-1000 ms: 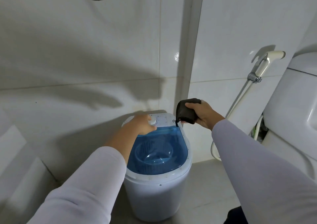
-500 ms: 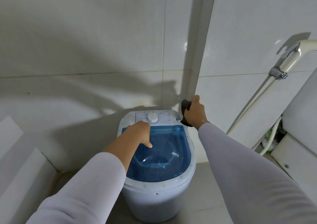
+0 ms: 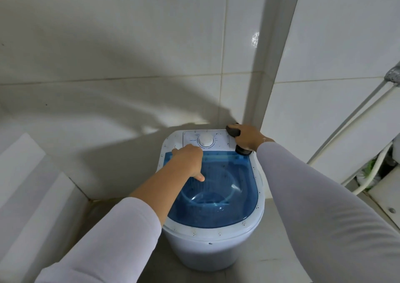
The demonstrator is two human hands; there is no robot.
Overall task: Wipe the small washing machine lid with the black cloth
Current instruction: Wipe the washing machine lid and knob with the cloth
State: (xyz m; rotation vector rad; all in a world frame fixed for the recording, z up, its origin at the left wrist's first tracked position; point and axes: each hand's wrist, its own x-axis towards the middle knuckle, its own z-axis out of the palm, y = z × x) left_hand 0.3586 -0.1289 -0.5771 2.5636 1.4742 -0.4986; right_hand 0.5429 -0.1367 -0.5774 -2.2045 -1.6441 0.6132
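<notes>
one washer, one cloth, two hands.

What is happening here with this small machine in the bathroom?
A person is cleaning a small washing machine that stands on the floor in the tiled corner. The right hand grips a black cloth and presses it on the back right corner of the top, beside the white dial. The left hand rests on the blue see-through lid, which is closed. The cloth is not on the blue part now.

Both arms outstretched, left hand loosely curled palm-down, right hand fisted.
</notes>
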